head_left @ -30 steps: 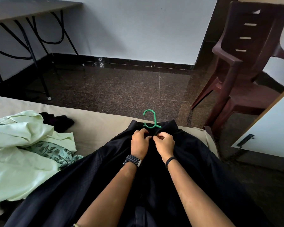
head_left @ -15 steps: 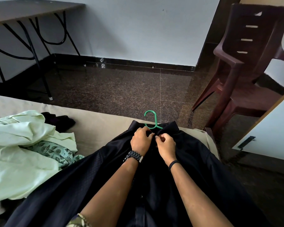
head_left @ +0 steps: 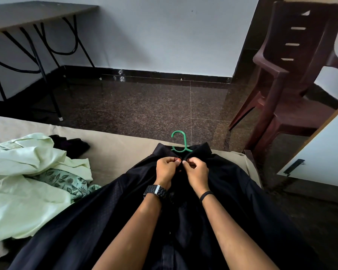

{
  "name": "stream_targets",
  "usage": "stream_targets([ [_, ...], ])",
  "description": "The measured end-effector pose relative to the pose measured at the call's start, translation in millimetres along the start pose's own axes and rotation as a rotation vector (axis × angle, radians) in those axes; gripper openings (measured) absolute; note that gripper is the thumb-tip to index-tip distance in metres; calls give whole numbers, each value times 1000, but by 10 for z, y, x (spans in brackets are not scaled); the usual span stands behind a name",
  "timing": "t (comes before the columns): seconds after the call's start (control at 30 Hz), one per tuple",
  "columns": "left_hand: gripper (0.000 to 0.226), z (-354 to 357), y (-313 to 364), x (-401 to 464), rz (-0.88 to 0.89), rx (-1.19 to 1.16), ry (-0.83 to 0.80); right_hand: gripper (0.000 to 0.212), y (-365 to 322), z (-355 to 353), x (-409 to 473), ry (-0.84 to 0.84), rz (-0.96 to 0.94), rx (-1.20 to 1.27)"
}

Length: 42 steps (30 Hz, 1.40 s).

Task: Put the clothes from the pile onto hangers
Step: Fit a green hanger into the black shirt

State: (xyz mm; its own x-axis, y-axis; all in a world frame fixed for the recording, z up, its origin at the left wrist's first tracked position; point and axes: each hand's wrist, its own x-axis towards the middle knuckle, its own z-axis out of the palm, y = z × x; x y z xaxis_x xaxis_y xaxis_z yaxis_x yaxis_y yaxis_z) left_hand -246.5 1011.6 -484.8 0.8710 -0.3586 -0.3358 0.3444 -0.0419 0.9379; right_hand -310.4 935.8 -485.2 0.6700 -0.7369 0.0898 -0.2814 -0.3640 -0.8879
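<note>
Spread flat along the bed [head_left: 113, 145], front up: a black shirt [head_left: 82, 227], dark and faintly glossy, with a button strip down the middle. Just below the collar, side by side and nearly touching: left hand [head_left: 165, 170] and right hand [head_left: 196, 172], fingers curled tight, each pinching a shirt edge at the top button. Watch [head_left: 155, 190] on the left wrist, thin black band [head_left: 206, 194] on the right. Just past the fingertips, poking out of the collar over the bed's far edge: the hook of a green hanger [head_left: 180, 142], its shoulders hidden inside the shirt. Off to the left, well apart: a pile [head_left: 27, 184] of pale green and leaf-printed clothes. Beyond, on the dark floor: a table [head_left: 33, 14] and a brown plastic chair [head_left: 293, 75].
</note>
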Motion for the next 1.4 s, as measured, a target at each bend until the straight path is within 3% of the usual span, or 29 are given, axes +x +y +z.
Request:
stream_targets([
  [0.23, 21, -36, -32, -17, -9, -50, -69, 12, -10, -23, -32, 6, -50, -14],
  [0.5, 15, -62, -122, 49, 74, 107, 28, 9, 47, -98, -12, -88, -37, 36],
  [0.63, 16, -53, -142, 43, 120, 157, 62, 17, 61, -131, -6, -171, 75, 191],
  [0.93, 8, -89, -71, -43, 198, 211, -40, 12, 15, -93, 5, -142, 76, 220],
  [1.03, 19, -105, -47, -44, 193, 215, -82, 18, 6, -99, 12, -141, 61, 209],
  [1.13, 3, -93, -24, -45, 207, 233, -30, 22, 4, -93, 2, -149, 40, 174],
  [1.23, 13, -56, -23, -9, 207, 261, 30, 24, 18, -86, -5, -149, 50, 187],
  [1.4, 9, -17, -15, 24, 222, 287, 65, 18, -13, -50, 7, -136, 138, 255],
])
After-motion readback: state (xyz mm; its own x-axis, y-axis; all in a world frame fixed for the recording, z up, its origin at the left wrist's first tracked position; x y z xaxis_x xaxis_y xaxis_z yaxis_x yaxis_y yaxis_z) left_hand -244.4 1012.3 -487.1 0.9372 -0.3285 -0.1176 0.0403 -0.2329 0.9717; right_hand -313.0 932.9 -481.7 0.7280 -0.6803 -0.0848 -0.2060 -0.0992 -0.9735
